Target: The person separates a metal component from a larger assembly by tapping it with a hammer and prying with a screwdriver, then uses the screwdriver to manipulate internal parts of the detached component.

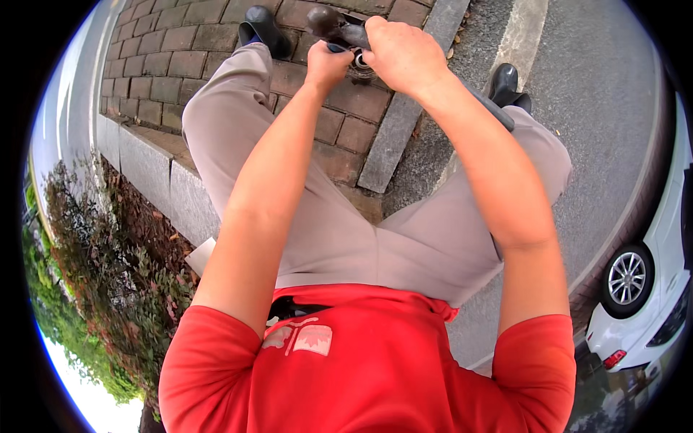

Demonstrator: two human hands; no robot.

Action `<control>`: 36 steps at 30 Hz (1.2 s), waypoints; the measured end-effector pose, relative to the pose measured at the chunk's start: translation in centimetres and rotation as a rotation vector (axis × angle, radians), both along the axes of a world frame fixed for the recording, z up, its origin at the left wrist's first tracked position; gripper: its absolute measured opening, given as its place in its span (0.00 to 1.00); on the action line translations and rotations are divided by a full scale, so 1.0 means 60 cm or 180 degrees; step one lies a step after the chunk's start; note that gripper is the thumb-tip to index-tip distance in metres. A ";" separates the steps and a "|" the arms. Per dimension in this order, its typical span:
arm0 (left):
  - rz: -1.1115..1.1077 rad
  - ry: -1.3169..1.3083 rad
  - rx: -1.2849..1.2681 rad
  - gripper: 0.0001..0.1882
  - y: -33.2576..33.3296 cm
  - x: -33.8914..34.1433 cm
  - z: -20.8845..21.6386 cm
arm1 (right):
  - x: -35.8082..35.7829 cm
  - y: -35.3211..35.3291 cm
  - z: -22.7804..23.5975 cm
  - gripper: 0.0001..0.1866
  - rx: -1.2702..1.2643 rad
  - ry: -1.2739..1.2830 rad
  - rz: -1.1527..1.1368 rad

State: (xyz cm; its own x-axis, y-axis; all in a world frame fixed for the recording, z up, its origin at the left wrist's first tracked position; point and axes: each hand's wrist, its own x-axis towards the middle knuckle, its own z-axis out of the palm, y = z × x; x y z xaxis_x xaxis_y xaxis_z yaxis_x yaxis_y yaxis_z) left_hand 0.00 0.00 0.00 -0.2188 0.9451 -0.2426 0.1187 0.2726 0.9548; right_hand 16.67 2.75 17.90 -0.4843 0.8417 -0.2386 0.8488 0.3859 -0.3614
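My right hand [408,54] is closed around the shaft of a dark metal tool [338,26], whose thick, rounded head points left, away from my fingers. Lower and to the left, my left hand [330,66] is also closed, with a dark bluish bit [336,47] showing at its fingers; what it grips is mostly hidden. Just under both hands sits a round metal fitting [362,66] with a ring-shaped middle, partly covered by my fingers. A grey bar [494,112] shows past my right forearm; whether it belongs to the tool I cannot tell.
My dark shoes stand apart, the left on brick paving [166,65], the right on the asphalt [577,130] beyond a stone curb [393,137]. Shrubs [108,267] grow behind a low stone border at the left. A white car [650,303] is at the right.
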 end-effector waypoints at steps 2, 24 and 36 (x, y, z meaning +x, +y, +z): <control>0.0242 -0.0456 -0.0039 0.05 -0.002 -0.008 0.002 | 0.002 0.002 0.013 0.18 -0.0064 0.0215 -0.0064; 0.0110 -0.0927 -0.0031 0.14 0.002 -0.025 0.032 | 0.049 0.026 0.047 0.20 -0.0501 0.0511 -0.0701; -0.0114 -0.0429 0.0002 0.12 0.005 -0.015 0.032 | 0.045 0.028 0.040 0.20 -0.0539 0.0421 -0.0639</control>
